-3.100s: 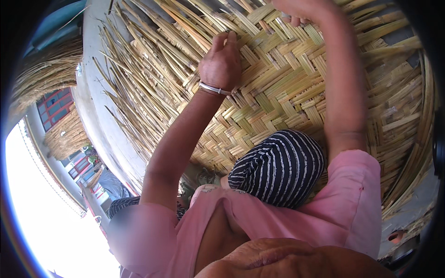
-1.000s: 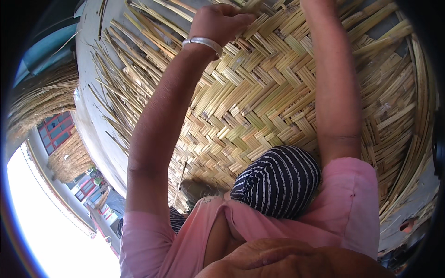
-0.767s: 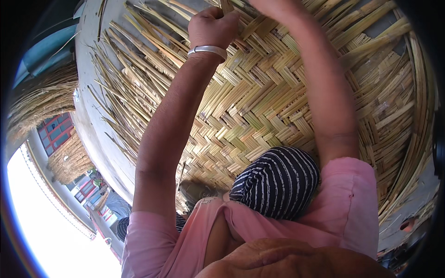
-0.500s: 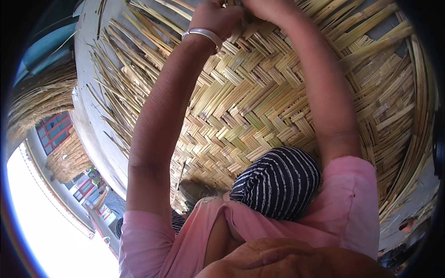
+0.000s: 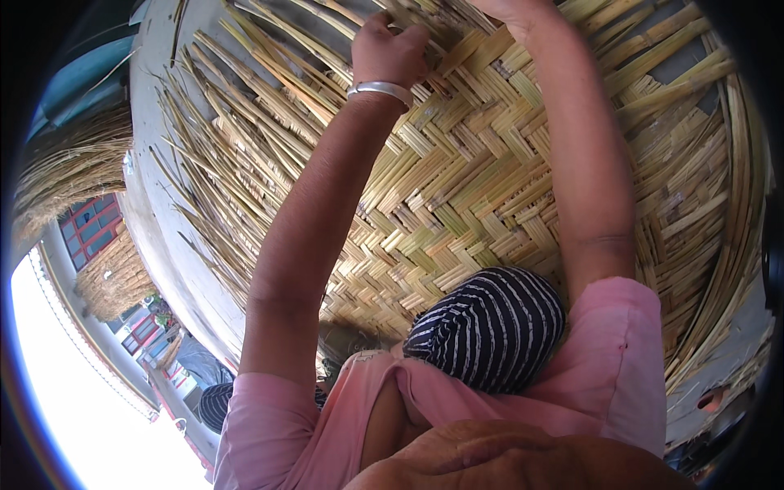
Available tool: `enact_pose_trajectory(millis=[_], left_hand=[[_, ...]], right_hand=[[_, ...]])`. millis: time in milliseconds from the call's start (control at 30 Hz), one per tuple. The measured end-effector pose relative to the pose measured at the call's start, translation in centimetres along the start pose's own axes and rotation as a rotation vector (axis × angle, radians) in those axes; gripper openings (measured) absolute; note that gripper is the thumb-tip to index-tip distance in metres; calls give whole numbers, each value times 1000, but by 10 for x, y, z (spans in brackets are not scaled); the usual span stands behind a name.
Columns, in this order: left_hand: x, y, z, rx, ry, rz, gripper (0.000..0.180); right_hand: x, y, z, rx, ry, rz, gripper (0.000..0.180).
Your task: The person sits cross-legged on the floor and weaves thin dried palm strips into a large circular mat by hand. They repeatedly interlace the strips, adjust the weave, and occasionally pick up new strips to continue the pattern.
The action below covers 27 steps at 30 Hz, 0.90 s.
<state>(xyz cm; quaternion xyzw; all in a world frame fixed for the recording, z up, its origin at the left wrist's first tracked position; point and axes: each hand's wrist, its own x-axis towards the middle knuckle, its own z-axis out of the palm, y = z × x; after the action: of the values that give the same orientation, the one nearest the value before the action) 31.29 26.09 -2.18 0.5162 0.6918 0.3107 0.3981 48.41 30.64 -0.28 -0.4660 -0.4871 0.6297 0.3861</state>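
Note:
A large mat [image 5: 457,188] woven from pale split reeds in a zigzag pattern spreads under my hands and knee. My left hand [image 5: 390,55], with a silver bangle at the wrist, is closed at the mat's far edge; its curled fingers hide what they hold. Loose reed strips [image 5: 278,61] fan out from the weave beside it. Farther right, my right hand [image 5: 516,15] reaches over the far part of the mat. The top of the picture cuts off its fingers, so their grip is hidden.
My knee in striped cloth [image 5: 494,327] rests on the mat. Long unwoven strips [image 5: 735,180] bend along the right side. Grey concrete floor [image 5: 155,192] borders the mat at left. Straw bundles [image 5: 77,167] and a red-framed window [image 5: 91,231] stand beyond.
My hands have parted: the left has moved right and slightly nearer, the right has shifted right and up toward the picture's top edge.

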Motion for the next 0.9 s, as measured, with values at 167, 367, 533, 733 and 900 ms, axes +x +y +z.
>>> enact_pose_trajectory(millis=[167, 367, 533, 733, 900], left_hand=[[-12, 17, 3, 281, 0, 157, 48], [-7, 28, -19, -144, -266, -163, 42], [3, 36, -17, -61, -445, -134, 41], [4, 20, -30, -93, -414, -187, 43], [-6, 27, -21, -95, -300, -74, 40]], right_hand=[[12, 13, -6, -21, -82, -16, 19], [10, 8, 0, -31, -8, -8, 18], [19, 22, -16, -185, 474, -227, 26], [24, 18, -1, 114, 796, -83, 41], [32, 37, -36, 756, 593, -107, 24]])
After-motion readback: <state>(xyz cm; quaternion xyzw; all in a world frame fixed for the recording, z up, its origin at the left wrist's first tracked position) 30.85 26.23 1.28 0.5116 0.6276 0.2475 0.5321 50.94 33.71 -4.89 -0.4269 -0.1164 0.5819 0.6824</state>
